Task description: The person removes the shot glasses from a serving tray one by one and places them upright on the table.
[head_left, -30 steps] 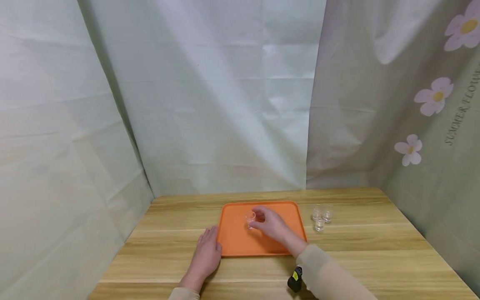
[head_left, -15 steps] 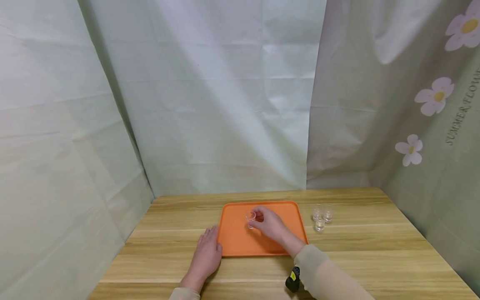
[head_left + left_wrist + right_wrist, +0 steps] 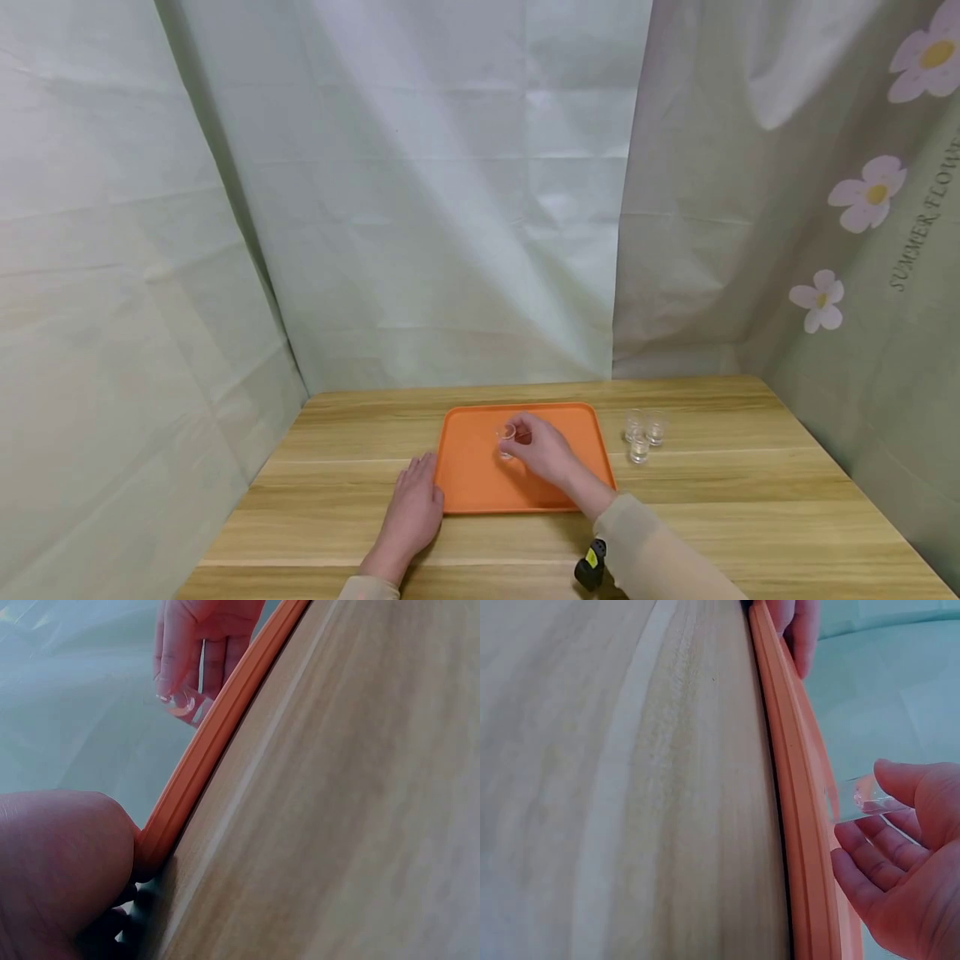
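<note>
Between thumb and fingers my right hand (image 3: 542, 450) pinches a small clear shot glass (image 3: 505, 452), which looks upright over the middle of an orange tray (image 3: 480, 492). The right wrist view shows the glass (image 3: 847, 801) gripped from the side, its lower end partly behind the tray's rim (image 3: 799, 825). Whether its base touches the tray I cannot tell. My left hand (image 3: 412, 508) rests palm down on the table at the tray's left edge, fingers straight. Its thumb lies against the tray's corner.
Several more clear shot glasses (image 3: 639, 451) stand close together on the wooden table (image 3: 720, 500), right of the tray. A black device with a yellow mark (image 3: 590, 565) is at my right wrist. Pale curtains (image 3: 450, 250) enclose the table at the back and sides.
My right hand has shifted slightly to the right with the shot glass still pinched. The left hand and the tray have stayed put.
</note>
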`<state>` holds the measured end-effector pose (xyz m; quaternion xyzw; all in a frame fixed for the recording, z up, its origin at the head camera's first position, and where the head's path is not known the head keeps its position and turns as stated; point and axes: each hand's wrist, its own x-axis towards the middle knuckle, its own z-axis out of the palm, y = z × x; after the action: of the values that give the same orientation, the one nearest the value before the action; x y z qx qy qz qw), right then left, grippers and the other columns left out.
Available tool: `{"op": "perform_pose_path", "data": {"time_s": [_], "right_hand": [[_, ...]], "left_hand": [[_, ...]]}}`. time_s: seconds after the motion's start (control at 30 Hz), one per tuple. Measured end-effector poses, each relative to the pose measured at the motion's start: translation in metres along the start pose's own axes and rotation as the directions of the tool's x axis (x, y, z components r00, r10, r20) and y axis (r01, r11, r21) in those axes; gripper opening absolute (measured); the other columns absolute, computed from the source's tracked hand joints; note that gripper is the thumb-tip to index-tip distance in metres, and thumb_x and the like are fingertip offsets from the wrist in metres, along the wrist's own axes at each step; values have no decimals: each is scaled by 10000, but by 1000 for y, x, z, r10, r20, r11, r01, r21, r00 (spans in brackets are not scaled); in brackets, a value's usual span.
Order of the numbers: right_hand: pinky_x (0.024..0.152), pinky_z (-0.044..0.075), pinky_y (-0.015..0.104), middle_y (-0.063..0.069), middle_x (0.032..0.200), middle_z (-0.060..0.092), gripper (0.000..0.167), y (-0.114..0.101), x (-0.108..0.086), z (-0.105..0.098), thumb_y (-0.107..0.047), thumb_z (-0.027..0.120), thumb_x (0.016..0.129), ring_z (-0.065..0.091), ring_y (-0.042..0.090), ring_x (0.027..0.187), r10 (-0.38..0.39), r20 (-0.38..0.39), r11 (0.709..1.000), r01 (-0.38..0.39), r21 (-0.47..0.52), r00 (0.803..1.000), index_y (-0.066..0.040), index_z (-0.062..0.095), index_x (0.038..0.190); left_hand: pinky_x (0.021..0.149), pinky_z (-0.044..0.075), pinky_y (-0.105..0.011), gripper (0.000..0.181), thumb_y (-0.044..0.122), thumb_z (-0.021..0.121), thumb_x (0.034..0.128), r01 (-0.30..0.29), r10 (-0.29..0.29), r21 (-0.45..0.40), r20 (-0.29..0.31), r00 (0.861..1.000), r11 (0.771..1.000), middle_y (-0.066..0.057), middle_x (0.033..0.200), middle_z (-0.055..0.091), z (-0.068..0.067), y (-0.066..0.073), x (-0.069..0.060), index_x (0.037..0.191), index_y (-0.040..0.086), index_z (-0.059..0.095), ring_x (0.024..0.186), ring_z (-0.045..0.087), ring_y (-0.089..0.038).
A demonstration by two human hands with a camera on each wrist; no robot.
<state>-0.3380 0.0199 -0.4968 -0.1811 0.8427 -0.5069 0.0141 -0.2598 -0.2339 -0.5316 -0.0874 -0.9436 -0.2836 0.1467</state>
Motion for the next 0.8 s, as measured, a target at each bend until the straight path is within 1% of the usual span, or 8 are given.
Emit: {"op": "perform_pose_path", "data": {"time_s": [0.23, 0.33, 0.5, 0.73, 0.8], "right_hand": [[891, 600, 410, -36, 1083, 718, 227, 0, -11, -9, -244, 790, 1049, 704, 156, 1038, -5, -36, 1000, 4, -9, 999, -104, 719, 1214], [933, 595, 418, -48, 1071, 724, 221, -1, -15, -13, -247, 795, 1044, 709, 135, 1025, -12, -52, 1000, 11, -10, 999, -114, 727, 1207], [916, 590, 391, -48, 1049, 728, 203, -4, -24, -22, -223, 799, 1040, 713, 126, 994, -39, -73, 999, 38, -12, 997, -110, 735, 1196], [867, 592, 328, -35, 1041, 725, 203, -2, -36, -32, -182, 798, 1037, 711, 136, 978, -31, -94, 999, 33, 14, 995, -86, 733, 1204], [863, 600, 323, -31, 1038, 730, 214, -2, -40, -36, -175, 803, 1033, 719, 141, 982, -33, -100, 999, 35, 18, 994, -74, 734, 1209]], "left_hand": [[1268, 297, -703, 537, -15, 562, 1034, 19, -20, 32, 36, 999, 999, -386, 1582, 501, -3, 3, 1, 1537, -188, 486, 1519, 410, -583], [1270, 291, -703, 540, -11, 561, 1037, 25, -26, 28, 42, 999, 999, -384, 1588, 496, -3, 3, 1, 1542, -186, 482, 1524, 404, -581], [1278, 285, -696, 539, -13, 553, 1043, 20, -21, 25, 38, 999, 999, -384, 1592, 491, -2, 1, 2, 1548, -183, 476, 1532, 398, -575], [1237, 308, -736, 538, 10, 540, 1023, -20, 20, 2, -13, 1000, 1000, -420, 1545, 511, 3, -4, 1, 1512, -207, 493, 1484, 425, -618], [1231, 314, -738, 537, 11, 543, 1019, -22, 22, 6, -15, 1000, 1000, -422, 1537, 517, 3, -5, 1, 1507, -208, 497, 1477, 432, -620]]}}
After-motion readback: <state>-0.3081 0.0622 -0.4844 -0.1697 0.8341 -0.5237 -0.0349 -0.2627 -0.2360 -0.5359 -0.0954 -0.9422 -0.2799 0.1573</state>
